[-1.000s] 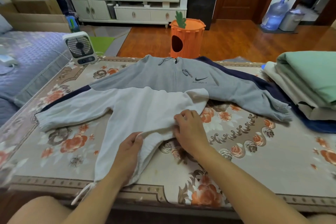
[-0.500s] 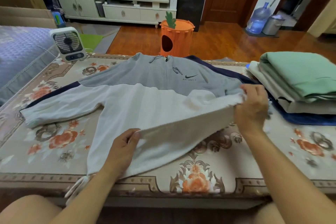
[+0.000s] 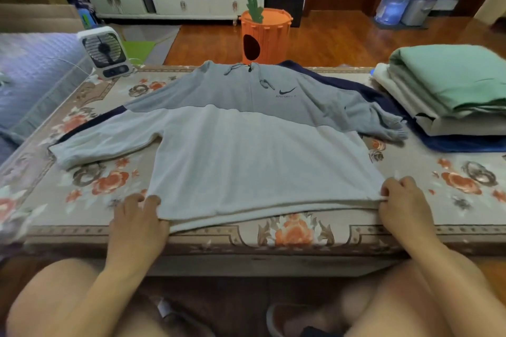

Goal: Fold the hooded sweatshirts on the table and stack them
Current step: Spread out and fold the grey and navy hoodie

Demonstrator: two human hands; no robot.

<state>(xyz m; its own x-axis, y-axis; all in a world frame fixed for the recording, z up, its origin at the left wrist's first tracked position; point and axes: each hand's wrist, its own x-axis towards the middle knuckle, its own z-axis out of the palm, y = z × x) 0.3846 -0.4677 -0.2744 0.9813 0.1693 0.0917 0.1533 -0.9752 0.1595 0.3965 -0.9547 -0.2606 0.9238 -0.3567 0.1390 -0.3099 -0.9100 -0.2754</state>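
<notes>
**Obs 1:** Since a second ago: both hands have left the bunched cloth at mid-table and drawn apart. Hoodie (image 3: pixel 246 150) body now spread flat, hem pulled to the near edge of the table (image 3: pixel 451 194).

**Obs 2:** Grip?

**Obs 1:** Left hand (image 3: pixel 137 224) at 7 o'clock, on the hem's left corner. Fingers curled, knuckles up, cloth running under them, so it holds that corner. Right hand (image 3: pixel 402 202) at 4 o'clock, fingertips and thumb pinching the right hem corner. Hem lifted slightly between the two, a thin fold of the lower layer showing beneath it.

**Obs 2:** Lie of the garment?

**Obs 1:** Centre of the table, front up. Pale lower half toward the person, grey upper half toward 12, dark logo on the chest, drawstrings at the neck. Hood end reaches the far edge. Left sleeve (image 3: pixel 106 137) out flat toward 9, dark stripe along its far side. Right sleeve (image 3: pixel 375 115) bent and crumpled toward 2, cuff lying near the stack.

**Obs 2:** Stack?

**Obs 1:** Folded pile (image 3: pixel 449 90) at 2 o'clock on the table: green on top, cream under it, dark blue at the bottom. Blue cloth runs behind the grey shoulder.

**Obs 2:** Surroundings?

**Obs 1:** Small fan (image 3: pixel 105 52) at 10, on the far left corner. Orange carrot-shaped bin (image 3: pixel 264 35) on the floor past 12. Water bottle (image 3: pixel 394 0) beyond, at 1.
</notes>
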